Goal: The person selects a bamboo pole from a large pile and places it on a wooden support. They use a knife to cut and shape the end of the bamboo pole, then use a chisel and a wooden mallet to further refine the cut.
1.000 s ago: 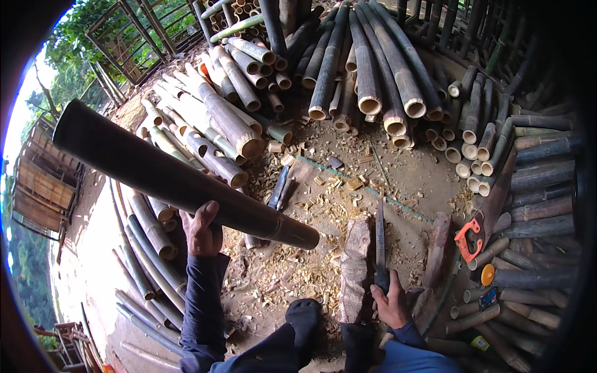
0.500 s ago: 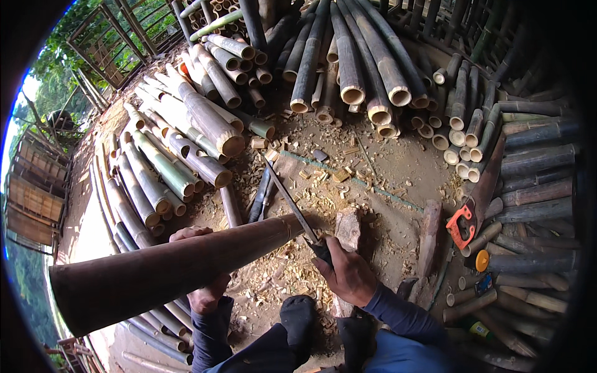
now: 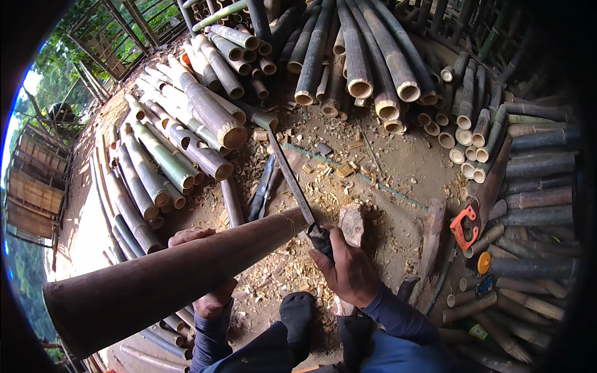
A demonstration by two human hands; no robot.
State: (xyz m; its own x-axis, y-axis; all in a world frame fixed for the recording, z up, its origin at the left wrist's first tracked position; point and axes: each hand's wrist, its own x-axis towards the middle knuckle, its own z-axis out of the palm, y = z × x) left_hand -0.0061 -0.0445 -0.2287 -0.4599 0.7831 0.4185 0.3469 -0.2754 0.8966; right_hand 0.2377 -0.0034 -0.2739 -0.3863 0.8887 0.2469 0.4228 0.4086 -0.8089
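Note:
A thick brown bamboo pole [image 3: 168, 280] slants across in front of me, its wide end at the lower left and its narrower end near the middle. My left hand [image 3: 214, 299] is wrapped round the pole from beneath, with its fingers showing over the far side; the palm is hidden. In my right hand [image 3: 349, 273] is a long knife [image 3: 287, 174], gripped by its dark wrapped handle. The blade points away from me and crosses the pole's narrower end; whether it touches there I cannot tell. Below that end stands a rough wooden block [image 3: 352, 225].
Cut bamboo poles [image 3: 354, 56] lie heaped at the back, with more at left and right. Wood shavings [image 3: 273, 264] cover the ground round my feet. An orange-handled saw [image 3: 463, 227] leans at the right beside a wooden post [image 3: 432, 236]. Another dark tool [image 3: 261, 189] lies beyond the pole.
The knife blade has tilted, its tip now farther away and its flat more visible at the pole's end. Both hands keep their grip. The whole view has shifted slightly.

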